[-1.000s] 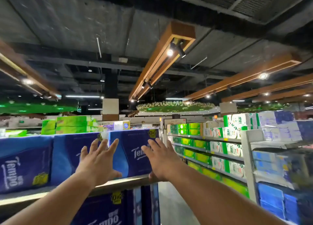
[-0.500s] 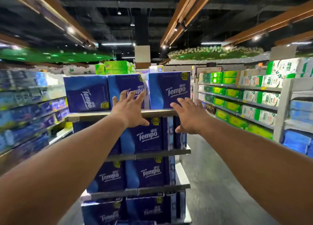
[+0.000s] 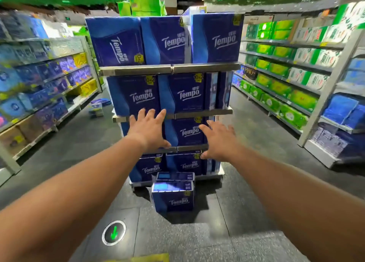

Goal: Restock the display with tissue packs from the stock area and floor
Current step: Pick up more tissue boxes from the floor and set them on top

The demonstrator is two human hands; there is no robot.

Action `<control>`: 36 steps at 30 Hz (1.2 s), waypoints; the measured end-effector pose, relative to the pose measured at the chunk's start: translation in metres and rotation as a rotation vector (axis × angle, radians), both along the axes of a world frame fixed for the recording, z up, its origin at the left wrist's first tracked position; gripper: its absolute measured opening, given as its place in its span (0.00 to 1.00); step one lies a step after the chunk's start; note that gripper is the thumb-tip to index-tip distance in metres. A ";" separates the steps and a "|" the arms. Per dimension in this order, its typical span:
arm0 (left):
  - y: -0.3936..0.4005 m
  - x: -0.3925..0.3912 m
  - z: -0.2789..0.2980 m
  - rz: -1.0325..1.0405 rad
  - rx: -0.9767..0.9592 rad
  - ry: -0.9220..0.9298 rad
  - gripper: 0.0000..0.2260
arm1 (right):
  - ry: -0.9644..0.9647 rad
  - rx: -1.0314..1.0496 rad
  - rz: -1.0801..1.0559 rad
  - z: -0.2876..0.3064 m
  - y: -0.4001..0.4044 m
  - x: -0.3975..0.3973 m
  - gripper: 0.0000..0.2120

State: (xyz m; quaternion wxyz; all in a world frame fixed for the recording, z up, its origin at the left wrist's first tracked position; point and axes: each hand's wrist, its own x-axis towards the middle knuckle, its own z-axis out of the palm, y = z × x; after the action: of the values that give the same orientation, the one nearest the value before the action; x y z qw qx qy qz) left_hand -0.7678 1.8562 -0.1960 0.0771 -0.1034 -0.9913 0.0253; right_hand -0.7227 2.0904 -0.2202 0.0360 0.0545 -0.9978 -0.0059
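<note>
Our left hand (image 3: 147, 130) and right hand (image 3: 219, 141) reach forward with fingers spread wide, holding nothing, in front of the rack (image 3: 203, 113). Blue packs (image 3: 183, 94) fill its four shelves. At 6 o'clock below our hands, two more packs (image 3: 173, 199) sit on the floor (image 3: 246, 212), just before the rack's base.

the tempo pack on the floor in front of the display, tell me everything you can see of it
The front Tempo pack is a boxy dark blue bundle in glossy plastic wrap, with white Tempo lettering on its front and a lighter blue sheen on top. It stands upright on the dark tiled floor, just before the display's base. A second similar pack sits right behind it; whether they touch is unclear. Neither hand reaches it.
</note>
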 end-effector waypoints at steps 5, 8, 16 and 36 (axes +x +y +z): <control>-0.056 0.060 -0.074 0.023 0.021 -0.175 0.54 | -0.142 -0.044 -0.019 -0.063 -0.041 0.063 0.50; -0.076 0.097 -0.109 0.032 0.026 -0.254 0.54 | -0.238 -0.073 -0.030 -0.097 -0.059 0.100 0.50; -0.088 0.175 -0.177 0.038 0.075 -0.407 0.52 | -0.397 -0.193 -0.130 -0.171 -0.089 0.158 0.51; -0.086 0.098 -0.227 0.035 0.062 -0.484 0.53 | -0.385 -0.217 -0.194 -0.204 -0.078 0.088 0.50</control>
State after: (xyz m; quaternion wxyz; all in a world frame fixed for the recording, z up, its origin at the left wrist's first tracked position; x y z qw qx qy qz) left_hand -0.6703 1.7698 -0.4225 -0.1597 -0.0868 -0.9829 -0.0296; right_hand -0.6352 2.0128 -0.4239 -0.1501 -0.0458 -0.9816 0.1085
